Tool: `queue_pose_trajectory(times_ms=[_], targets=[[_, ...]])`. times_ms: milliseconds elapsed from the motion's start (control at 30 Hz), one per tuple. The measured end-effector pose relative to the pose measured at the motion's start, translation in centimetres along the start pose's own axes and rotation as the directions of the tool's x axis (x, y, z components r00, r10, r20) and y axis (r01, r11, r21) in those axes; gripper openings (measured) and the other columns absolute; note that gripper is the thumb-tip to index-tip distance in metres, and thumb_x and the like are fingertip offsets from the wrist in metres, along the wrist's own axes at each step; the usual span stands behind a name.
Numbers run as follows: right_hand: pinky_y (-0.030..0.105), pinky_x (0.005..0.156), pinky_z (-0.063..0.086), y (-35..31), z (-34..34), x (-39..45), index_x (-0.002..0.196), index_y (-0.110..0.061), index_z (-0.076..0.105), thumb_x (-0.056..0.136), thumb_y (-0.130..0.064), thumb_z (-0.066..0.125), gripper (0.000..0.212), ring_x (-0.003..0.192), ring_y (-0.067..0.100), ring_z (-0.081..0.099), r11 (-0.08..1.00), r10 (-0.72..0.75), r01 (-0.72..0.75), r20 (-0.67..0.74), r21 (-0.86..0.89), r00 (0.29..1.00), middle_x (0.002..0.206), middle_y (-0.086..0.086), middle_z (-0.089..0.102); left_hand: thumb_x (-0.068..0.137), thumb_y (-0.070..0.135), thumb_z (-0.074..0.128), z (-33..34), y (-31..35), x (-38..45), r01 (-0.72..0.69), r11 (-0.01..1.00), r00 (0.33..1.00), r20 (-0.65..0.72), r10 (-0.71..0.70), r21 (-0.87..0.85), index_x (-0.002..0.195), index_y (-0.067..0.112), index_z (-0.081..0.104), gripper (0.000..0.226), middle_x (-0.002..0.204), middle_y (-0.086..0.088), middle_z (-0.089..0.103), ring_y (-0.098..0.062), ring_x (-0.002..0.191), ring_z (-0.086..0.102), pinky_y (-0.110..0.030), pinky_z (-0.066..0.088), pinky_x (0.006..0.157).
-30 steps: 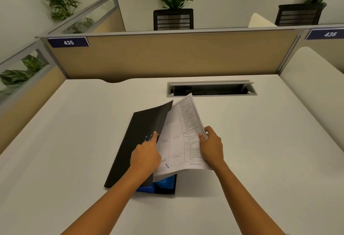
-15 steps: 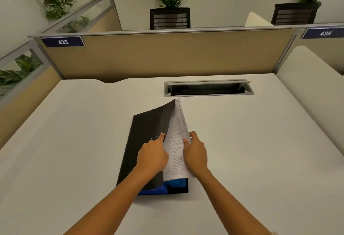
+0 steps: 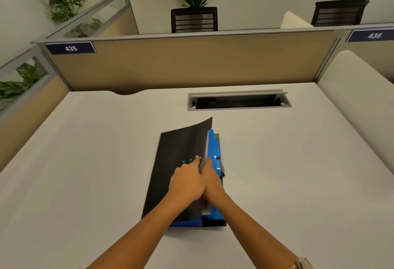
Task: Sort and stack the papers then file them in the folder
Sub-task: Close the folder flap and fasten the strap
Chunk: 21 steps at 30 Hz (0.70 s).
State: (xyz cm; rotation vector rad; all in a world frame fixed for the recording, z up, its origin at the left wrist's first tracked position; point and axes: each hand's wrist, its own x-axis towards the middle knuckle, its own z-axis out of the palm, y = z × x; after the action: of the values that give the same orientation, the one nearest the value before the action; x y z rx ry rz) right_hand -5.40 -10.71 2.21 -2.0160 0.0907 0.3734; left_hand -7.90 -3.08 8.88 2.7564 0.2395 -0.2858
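Observation:
A black folder [image 3: 177, 162] with a blue inner pocket [image 3: 214, 151] lies in the middle of the white desk [image 3: 85, 173]. Its front cover is raised at the right edge. My left hand [image 3: 185, 183] grips that cover edge, index finger stretched along it. My right hand [image 3: 211, 181] presses against the papers [image 3: 206, 210], which are tucked under the cover. Only a thin white-grey edge of them shows, near the folder's lower right. The two hands touch each other.
An open cable tray slot [image 3: 238, 101] is set into the desk behind the folder. Tan partition panels [image 3: 191, 62] close the back and left. A white curved divider [image 3: 358, 98] stands at the right. Potted plants sit beyond the partition.
The printed sheets, spread out beside the cover a second ago, have slid under it. My right hand moved left against my left hand, and the cover came down lower.

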Motion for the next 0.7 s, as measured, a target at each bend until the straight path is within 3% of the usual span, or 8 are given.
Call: queue_pose_trajectory(times_ms=[100, 200, 300, 400, 500, 600, 700], targets=[[0.023, 0.087, 0.048, 1.4, -1.0, 0.0, 0.133, -0.011, 0.045, 0.100, -0.030, 0.051, 0.040, 0.110, 0.020, 0.062, 0.998, -0.044, 0.043, -0.029, -0.038, 0.999, 0.123, 0.009, 0.062, 0.099, 0.026, 0.050, 0.8, 0.4, 0.0, -0.020, 1.000, 1.000, 0.011, 0.020, -0.006, 0.155, 0.026, 0.022, 0.062, 0.129, -0.008, 0.062, -0.022, 0.111, 0.062, -0.037, 0.053, 0.097], [0.015, 0.087, 0.046, 3.5, -2.5, -0.7, 0.136, -0.012, 0.048, 0.102, -0.025, 0.047, 0.037, 0.106, 0.017, 0.064, 0.993, -0.097, 0.102, -0.094, 0.053, 0.991, 0.121, 0.008, 0.065, 0.098, 0.028, 0.052, 1.9, 0.8, 0.1, -0.028, 0.999, 0.999, 0.029, 0.028, 0.020, 0.155, 0.023, 0.019, 0.066, 0.132, -0.009, 0.060, -0.024, 0.115, 0.060, -0.036, 0.051, 0.096], [0.024, 0.088, 0.055, 5.5, -4.0, -1.2, 0.124, -0.010, 0.060, 0.099, -0.016, 0.053, 0.026, 0.093, 0.014, 0.067, 0.982, -0.134, 0.158, -0.212, 0.102, 0.968, 0.110, 0.008, 0.070, 0.096, 0.028, 0.054, 3.4, 1.6, 0.3, -0.048, 0.994, 0.996, 0.073, 0.041, 0.101, 0.156, 0.017, 0.013, 0.074, 0.126, -0.011, 0.062, -0.023, 0.110, 0.063, -0.034, 0.053, 0.091], [0.024, 0.079, 0.058, 6.9, -5.1, -1.3, 0.104, -0.012, 0.068, 0.095, -0.013, 0.061, 0.011, 0.086, 0.014, 0.068, 0.973, -0.183, 0.215, -0.283, 0.087, 0.942, 0.097, 0.001, 0.071, 0.095, 0.026, 0.055, 4.7, 2.4, 0.5, -0.048, 0.983, 0.991, 0.131, 0.025, 0.175, 0.156, 0.011, 0.008, 0.079, 0.133, -0.016, 0.057, -0.027, 0.118, 0.059, -0.033, 0.053, 0.092], [0.015, 0.066, 0.053, 7.7, -5.9, -0.8, 0.092, -0.015, 0.063, 0.090, -0.013, 0.068, 0.006, 0.076, 0.012, 0.064, 0.972, -0.194, 0.228, -0.338, 0.062, 0.921, 0.085, -0.005, 0.066, 0.098, 0.034, 0.050, 5.6, 2.7, 0.6, -0.045, 0.976, 0.989, 0.149, 0.013, 0.212, 0.156, 0.010, 0.006, 0.077, 0.150, -0.027, 0.037, -0.027, 0.108, 0.064, -0.033, 0.055, 0.085], [0.011, 0.065, 0.051, 8.1, -6.5, 0.0, 0.101, -0.019, 0.057, 0.088, -0.018, 0.071, 0.020, 0.078, 0.010, 0.063, 0.971, -0.207, 0.234, -0.307, 0.054, 0.929, 0.097, -0.009, 0.061, 0.100, 0.044, 0.041, 6.7, 2.3, 0.5, -0.071, 0.968, 0.991, 0.126, 0.041, 0.241, 0.155, 0.009, 0.011, 0.072, 0.151, -0.029, 0.035, -0.029, 0.110, 0.064, -0.035, 0.053, 0.087], [0.014, 0.075, 0.052, 8.1, -7.0, 0.9, 0.118, -0.025, 0.057, 0.093, -0.024, 0.065, 0.026, 0.093, 0.006, 0.063, 0.961, -0.263, 0.275, -0.201, 0.034, 0.944, 0.112, -0.015, 0.059, 0.099, 0.051, 0.037, 7.4, 1.4, 0.7, -0.112, 0.967, 0.990, 0.108, 0.089, 0.230, 0.151, 0.012, 0.030, 0.065, 0.146, -0.024, 0.045, -0.031, 0.114, 0.061, -0.036, 0.052, 0.088]])
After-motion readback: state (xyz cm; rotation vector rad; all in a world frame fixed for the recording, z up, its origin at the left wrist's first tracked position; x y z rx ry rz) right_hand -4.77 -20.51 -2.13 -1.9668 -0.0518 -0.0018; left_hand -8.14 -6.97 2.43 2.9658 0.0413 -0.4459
